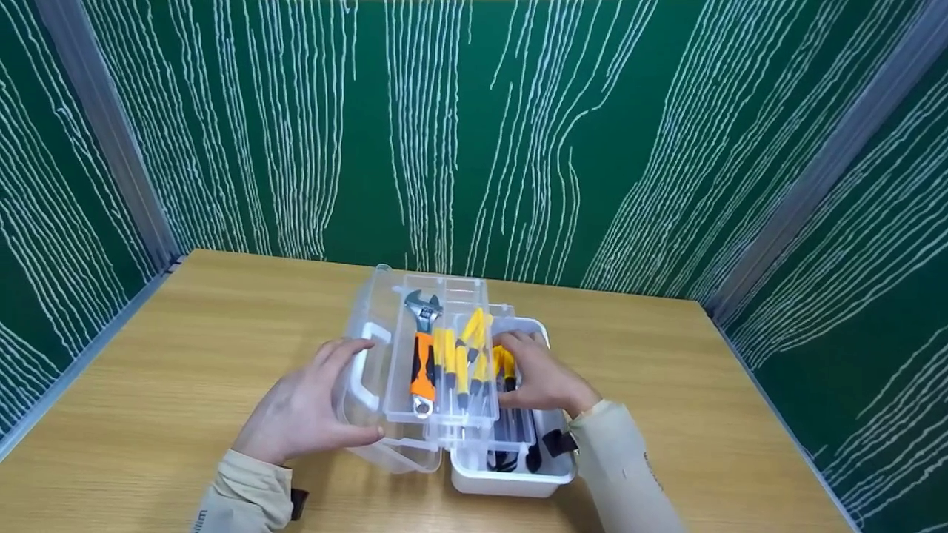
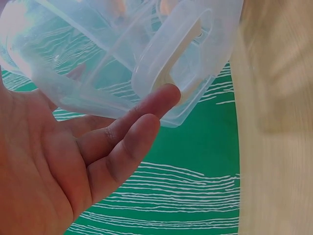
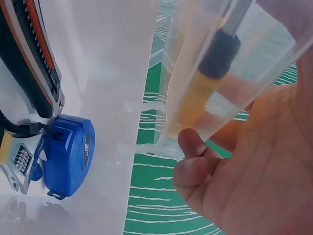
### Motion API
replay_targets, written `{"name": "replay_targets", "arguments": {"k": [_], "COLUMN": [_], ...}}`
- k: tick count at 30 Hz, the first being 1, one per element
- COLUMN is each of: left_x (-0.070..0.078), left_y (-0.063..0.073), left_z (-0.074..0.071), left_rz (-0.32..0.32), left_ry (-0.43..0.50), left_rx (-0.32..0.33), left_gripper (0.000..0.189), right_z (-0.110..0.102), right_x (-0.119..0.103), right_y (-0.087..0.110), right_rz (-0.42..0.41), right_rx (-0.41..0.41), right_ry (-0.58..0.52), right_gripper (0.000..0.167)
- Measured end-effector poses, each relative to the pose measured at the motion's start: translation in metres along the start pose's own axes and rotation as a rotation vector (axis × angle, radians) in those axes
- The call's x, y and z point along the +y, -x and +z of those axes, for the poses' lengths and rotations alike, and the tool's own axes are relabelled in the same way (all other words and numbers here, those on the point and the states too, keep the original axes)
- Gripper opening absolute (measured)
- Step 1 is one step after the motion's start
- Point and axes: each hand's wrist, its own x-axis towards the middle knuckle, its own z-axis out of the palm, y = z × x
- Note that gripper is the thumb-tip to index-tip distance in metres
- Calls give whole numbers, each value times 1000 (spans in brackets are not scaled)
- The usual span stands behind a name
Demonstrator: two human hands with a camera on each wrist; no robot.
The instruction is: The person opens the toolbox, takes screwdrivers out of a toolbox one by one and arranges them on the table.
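Nearest, on the wooden table (image 1: 259, 311), stood the open white box (image 1: 511, 485); a blue tape measure (image 3: 68, 154) and a dark, orange-trimmed tool (image 3: 36, 63) lay inside. The left hand (image 1: 304, 407), fingers spread, bracketed the clear lid (image 1: 404, 457), folded out leftward. The right hand (image 1: 544, 374) curved beside the clear trays (image 1: 404, 403); whether it pinched one, I couldn't tell. They held yellow-handled tools (image 1: 462, 363) and an orange-handled wrench (image 1: 423, 363). Farthest rose the green, white-streaked wall (image 1: 370, 148).
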Motion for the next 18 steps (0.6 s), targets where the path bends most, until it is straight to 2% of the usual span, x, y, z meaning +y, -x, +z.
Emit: {"name": "replay_targets", "arguments": {"k": [4, 10, 18], "left_x": [1, 1, -1], "left_y": [0, -1, 0], "left_z": [0, -1, 1], "left_rz": [-3, -8, 1], "left_ry": [-3, 3, -3], "left_rx": [-3, -15, 0], "left_gripper": [103, 104, 101], "right_z": [0, 0, 1], "right_x": [0, -1, -3], "right_y": [1, 1, 3], "right_rz": [26, 15, 11], "right_rx": [29, 54, 66], "right_ry": [25, 48, 56], "right_gripper": [74, 66, 72]}}
